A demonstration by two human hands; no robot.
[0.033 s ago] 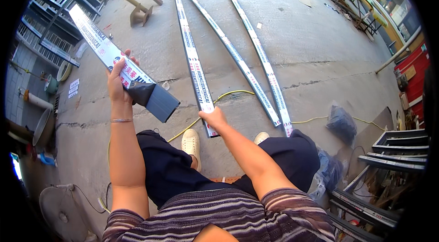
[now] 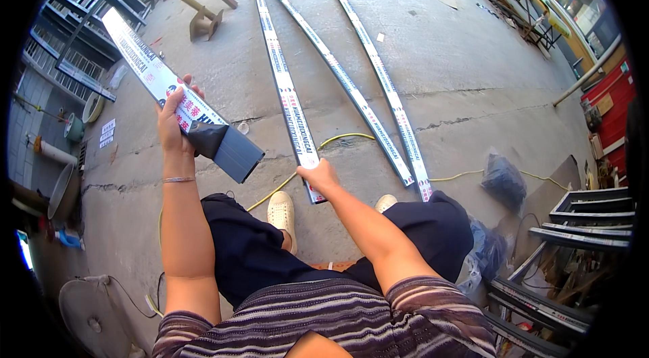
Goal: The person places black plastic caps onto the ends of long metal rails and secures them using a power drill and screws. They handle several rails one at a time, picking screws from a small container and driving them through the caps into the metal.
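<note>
My left hand (image 2: 172,125) grips a long grey metal profile (image 2: 145,64) wrapped in white printed film and holds it up, slanting away to the upper left. Its near end (image 2: 233,152) shows bare dark grey metal with the film peeled back. My right hand (image 2: 318,174) is closed over the near end of another film-covered profile (image 2: 284,87), which lies on the concrete floor and runs away from me. Two more such profiles (image 2: 345,81) (image 2: 385,84) lie to its right, fanning out. I am seated, with my knees and a white shoe (image 2: 282,212) below my hands.
A yellow cable (image 2: 345,136) crosses the floor under the profiles. A dark plastic bag (image 2: 503,182) lies at the right, with stacked metal frames (image 2: 588,223) beyond it. Metal racks (image 2: 81,20) stand at the upper left and a fan (image 2: 91,311) at the lower left.
</note>
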